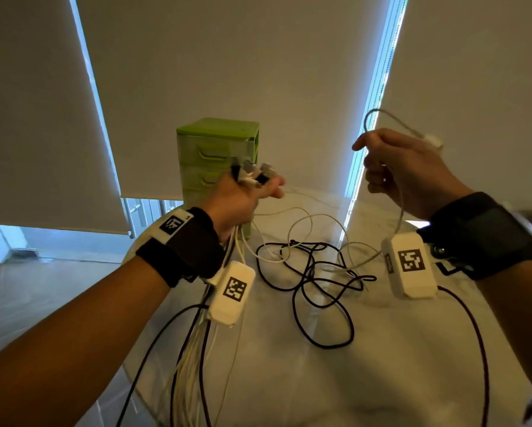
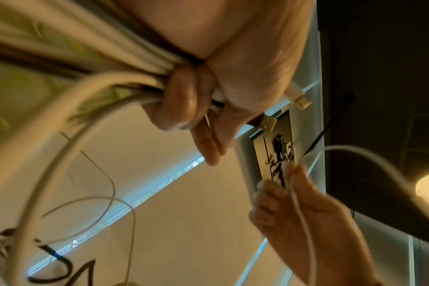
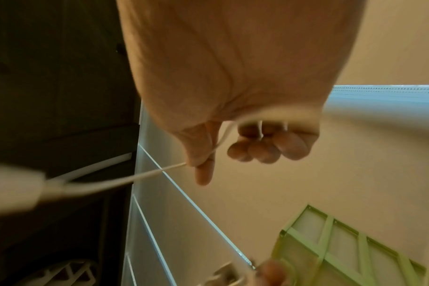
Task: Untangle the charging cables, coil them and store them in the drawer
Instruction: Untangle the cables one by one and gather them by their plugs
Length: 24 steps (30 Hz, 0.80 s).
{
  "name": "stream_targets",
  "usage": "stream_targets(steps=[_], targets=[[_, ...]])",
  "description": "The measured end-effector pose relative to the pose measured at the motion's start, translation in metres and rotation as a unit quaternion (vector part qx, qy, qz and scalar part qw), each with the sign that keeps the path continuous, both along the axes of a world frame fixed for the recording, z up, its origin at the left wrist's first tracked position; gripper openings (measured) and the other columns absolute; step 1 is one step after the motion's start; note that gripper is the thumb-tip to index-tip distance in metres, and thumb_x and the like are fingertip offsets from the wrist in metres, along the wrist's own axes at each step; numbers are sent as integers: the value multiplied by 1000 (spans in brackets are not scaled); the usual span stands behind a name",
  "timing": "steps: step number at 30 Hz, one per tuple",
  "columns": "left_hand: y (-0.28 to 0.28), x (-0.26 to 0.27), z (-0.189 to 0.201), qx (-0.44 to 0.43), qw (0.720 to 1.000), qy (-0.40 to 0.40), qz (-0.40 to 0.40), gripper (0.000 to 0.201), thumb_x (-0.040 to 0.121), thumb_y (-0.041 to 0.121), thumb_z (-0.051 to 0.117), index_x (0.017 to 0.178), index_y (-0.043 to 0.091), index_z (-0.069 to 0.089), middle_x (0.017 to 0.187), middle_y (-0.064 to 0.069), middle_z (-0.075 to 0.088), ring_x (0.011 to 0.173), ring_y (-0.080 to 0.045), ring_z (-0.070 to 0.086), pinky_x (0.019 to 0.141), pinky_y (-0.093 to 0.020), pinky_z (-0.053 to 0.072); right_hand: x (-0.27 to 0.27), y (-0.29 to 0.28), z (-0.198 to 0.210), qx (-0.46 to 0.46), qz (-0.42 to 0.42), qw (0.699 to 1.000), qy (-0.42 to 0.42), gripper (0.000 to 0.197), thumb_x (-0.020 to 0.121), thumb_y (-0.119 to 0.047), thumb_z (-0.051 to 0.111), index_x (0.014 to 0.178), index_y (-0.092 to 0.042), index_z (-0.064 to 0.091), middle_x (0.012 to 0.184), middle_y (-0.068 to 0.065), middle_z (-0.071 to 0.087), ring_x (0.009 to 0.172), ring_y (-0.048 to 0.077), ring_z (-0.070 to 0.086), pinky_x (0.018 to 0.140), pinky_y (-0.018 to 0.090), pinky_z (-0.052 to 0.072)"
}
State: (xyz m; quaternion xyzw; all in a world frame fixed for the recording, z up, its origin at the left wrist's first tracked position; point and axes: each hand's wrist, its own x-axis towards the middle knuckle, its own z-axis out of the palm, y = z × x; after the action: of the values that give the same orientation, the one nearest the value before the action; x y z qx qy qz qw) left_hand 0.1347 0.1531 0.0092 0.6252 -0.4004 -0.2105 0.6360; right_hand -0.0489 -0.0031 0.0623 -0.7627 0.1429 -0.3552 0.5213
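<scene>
**Both my hands raised, each holding cable ends above a tangle on the table**

My left hand (image 1: 243, 192) is lifted at centre frame in the head view, fist clenched round a bundle of white and black cables (image 2: 125, 85). Their plug ends (image 1: 252, 172) fan out above my knuckles, and the cords drop past my wrist toward the bottom of the frame. The left wrist view shows my fingers (image 2: 181, 104) curled tight over the bundle.

My right hand (image 1: 403, 171) is raised at the right of the frame, palm turned inward, grasping a single white cable (image 1: 394, 118). It arcs up out of my grip in a loop and ends in a white plug (image 1: 432, 140) at the upper right of my hand. In the right wrist view the cable runs between thumb and curled fingers (image 3: 267, 149); it looks pinched there, though the blur makes the exact contact hard to judge.

Below and between my hands, a loose tangle of black and white cables (image 1: 314, 272) lies on the pale marble-look table (image 1: 381, 349). The white cable from my right hand trails down into it.

Behind my left hand stands a small green drawer unit (image 1: 215, 140), its drawers closed; my fist covers part of its lower front. Pale roller blinds (image 1: 258, 57) fill the background. Each wrist wears a dark strap (image 1: 181, 245) with a white marker box (image 1: 409, 263).
</scene>
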Motion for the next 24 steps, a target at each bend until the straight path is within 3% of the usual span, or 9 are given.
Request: stream_targets(steps=[3,6,8,10,12,16,20,22,24], targets=[[-18,-17,-2,37,997,-45,-47,17,93,14,61,106,3,65,86,-6,70,39,0,46,38,-13,36,-21,14,2,-35,83,995,32,23,95,-30,52,83,-24,71,71,0,47,63,13,45,62,29,39],[-33,-20,-14,78,992,-83,-49,5,91,14,65,87,14,68,76,-8,73,73,-23,70,71,-31,56,-52,14,-6,-173,170,942,231,35,76,-68,56,92,-41,74,93,-12,66,85,11,59,80,32,47],[-31,-16,-17,94,993,-68,-19,14,94,20,61,97,9,69,59,3,66,52,-10,62,47,-20,41,-61,7,-11,-223,148,891,366,35,77,-71,56,101,-48,70,108,-21,68,99,5,62,84,28,49],[-21,-6,-15,76,996,-38,3,21,98,22,55,103,5,65,50,11,55,38,-1,41,36,-16,26,-52,-3,-18,-227,55,901,365,13,90,-42,59,98,-44,70,101,-18,68,95,8,63,79,24,48],[-6,8,-12,40,999,10,-6,21,99,26,52,95,9,63,50,9,43,41,-3,32,36,-17,21,-27,1,-21,-280,-11,904,321,18,93,-27,59,103,-41,64,95,-15,63,88,9,61,78,23,49],[16,19,4,-64,987,133,-59,29,101,33,43,83,13,54,44,8,27,36,-4,23,36,-17,23,50,59,-40,-275,130,904,301,61,82,-38,72,137,-35,45,123,-11,54,95,5,61,85,21,50],[38,31,16,-123,971,184,-88,29,98,41,41,83,19,51,42,7,26,36,-6,27,38,-18,31,94,90,-73,-282,236,820,438,27,93,-48,55,96,-24,64,82,-5,65,60,-1,52,61,14,40],[59,57,19,-147,966,202,-71,30,98,43,39,82,21,50,40,8,24,33,-4,22,35,-16,21,90,53,-78,-324,172,802,472,34,94,-47,53,74,-20,62,66,-5,57,57,6,49,60,22,39],[83,89,18,-162,962,218,-25,30,98,43,37,81,22,49,38,9,23,31,-3,19,33,-15,15,75,-5,-78,-355,24,814,459,37,94,-43,55,68,-17,58,71,1,57,69,16,52,65,27,37]])
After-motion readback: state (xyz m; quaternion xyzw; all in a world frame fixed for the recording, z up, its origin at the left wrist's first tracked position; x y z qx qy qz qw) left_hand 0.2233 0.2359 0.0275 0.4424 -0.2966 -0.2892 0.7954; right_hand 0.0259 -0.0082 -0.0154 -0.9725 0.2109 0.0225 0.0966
